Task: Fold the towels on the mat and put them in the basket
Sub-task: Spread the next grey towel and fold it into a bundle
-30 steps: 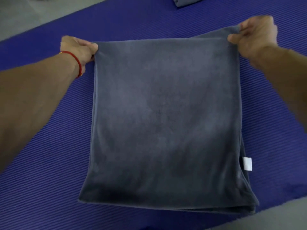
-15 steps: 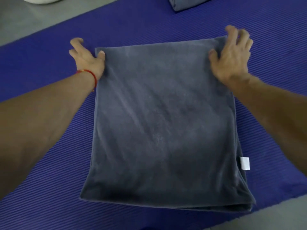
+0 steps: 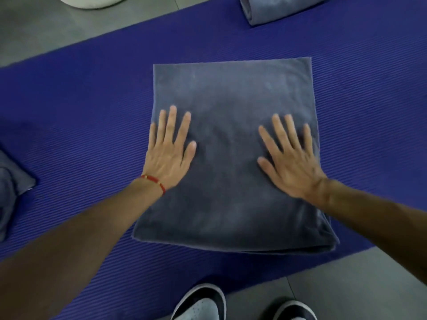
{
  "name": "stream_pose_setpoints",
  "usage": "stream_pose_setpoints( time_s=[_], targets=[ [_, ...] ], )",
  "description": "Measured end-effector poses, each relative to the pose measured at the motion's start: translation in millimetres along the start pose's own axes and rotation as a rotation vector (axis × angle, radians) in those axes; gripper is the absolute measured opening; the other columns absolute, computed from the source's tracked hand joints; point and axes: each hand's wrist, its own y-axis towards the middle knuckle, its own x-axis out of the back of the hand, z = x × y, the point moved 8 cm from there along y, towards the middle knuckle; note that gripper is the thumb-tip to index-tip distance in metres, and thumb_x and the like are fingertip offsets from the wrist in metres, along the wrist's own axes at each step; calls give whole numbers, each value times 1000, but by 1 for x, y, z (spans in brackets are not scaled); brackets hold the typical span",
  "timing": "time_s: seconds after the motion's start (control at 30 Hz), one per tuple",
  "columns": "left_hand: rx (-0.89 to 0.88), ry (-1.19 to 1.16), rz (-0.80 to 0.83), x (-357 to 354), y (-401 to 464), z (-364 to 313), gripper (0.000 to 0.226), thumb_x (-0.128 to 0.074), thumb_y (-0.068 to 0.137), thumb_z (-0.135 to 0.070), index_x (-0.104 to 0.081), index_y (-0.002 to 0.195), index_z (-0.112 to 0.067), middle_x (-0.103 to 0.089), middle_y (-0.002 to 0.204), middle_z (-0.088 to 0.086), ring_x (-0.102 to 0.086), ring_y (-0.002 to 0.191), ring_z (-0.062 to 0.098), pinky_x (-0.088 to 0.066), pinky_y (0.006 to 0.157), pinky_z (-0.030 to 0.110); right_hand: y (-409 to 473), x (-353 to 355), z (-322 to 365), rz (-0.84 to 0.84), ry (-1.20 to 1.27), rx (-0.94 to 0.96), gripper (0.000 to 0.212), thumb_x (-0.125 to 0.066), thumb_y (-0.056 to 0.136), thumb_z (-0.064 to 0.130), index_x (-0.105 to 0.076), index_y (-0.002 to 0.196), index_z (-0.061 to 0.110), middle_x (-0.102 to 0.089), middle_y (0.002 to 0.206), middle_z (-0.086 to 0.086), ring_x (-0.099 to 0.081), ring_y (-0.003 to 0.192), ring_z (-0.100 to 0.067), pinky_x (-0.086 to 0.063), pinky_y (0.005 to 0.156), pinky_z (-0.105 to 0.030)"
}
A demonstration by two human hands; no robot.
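Pressing flat with straight, released fingers, the left hand (image 3: 169, 153) and right hand (image 3: 290, 162) smooth the soft, limp folded grey terry towel (image 3: 231, 93), probably best lifted by its corners.

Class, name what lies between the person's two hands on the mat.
In the head view, only bare grey towel lies between the left hand and right hand.
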Motion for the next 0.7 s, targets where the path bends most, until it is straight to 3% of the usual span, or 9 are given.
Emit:
stream_pose_setpoints(
  time_s=[0.2, 0.3, 0.37, 0.47, 0.57, 0.7],
  targets=[
    [17, 89, 133, -24, -39, 21, 68, -13, 104, -56, -6, 164, -23, -2, 170, 17, -2, 157, 35, -12, 125, 57, -72, -15, -27, 77, -84, 50, 75, -18, 104, 57, -17, 164, 12, -9, 171, -18, -8, 158, -38, -16, 125, -60],
    [3, 96, 99, -7, -57, 12, 64, -21, 106, -48, -22, 162, -17, -13, 168, 19, -14, 155, 38, -21, 122, 61, -110, -9, -23, 90, -89, 161, 70, -22, 106, 54, -26, 162, 13, -19, 169, -18, -23, 154, -37, -23, 123, -60],
    [-103, 60, 62, 7, -85, -9, 60, -31, 104, -45, -41, 154, -14, -27, 163, 20, -28, 150, 39, -25, 120, 61, -140, -8, -14, 85, -59, 271, 67, -28, 105, 55, -38, 158, 15, -33, 163, -17, -38, 147, -35, -32, 119, -60],
    [-384, -61, 83, 13, -139, -56, 49, -46, 98, -46, -60, 140, -24, -45, 151, 15, -45, 137, 34, -29, 117, 58, -174, -3, 1, 46, 12, 460, 61, -46, 100, 59, -55, 144, 17, -52, 146, -14, -54, 133, -32, -43, 113, -54],
    [-550, -135, 186, 1, -179, -84, 49, -58, 93, -47, -58, 141, -35, -49, 150, 6, -45, 137, 25, -30, 118, 54, -187, 2, 8, 25, 18, 580, 56, -54, 96, 58, -64, 135, 19, -60, 138, -8, -55, 131, -27, -42, 113, -50],
    [-540, -124, 192, -2, -182, -89, 51, -55, 94, -44, -54, 144, -35, -46, 151, 1, -43, 139, 23, -28, 120, 52, -187, 10, 10, -23, 33, 618, 39, -56, 96, 41, -71, 122, 16, -67, 125, -6, -63, 121, -27, -39, 111, -43]
  ],
)
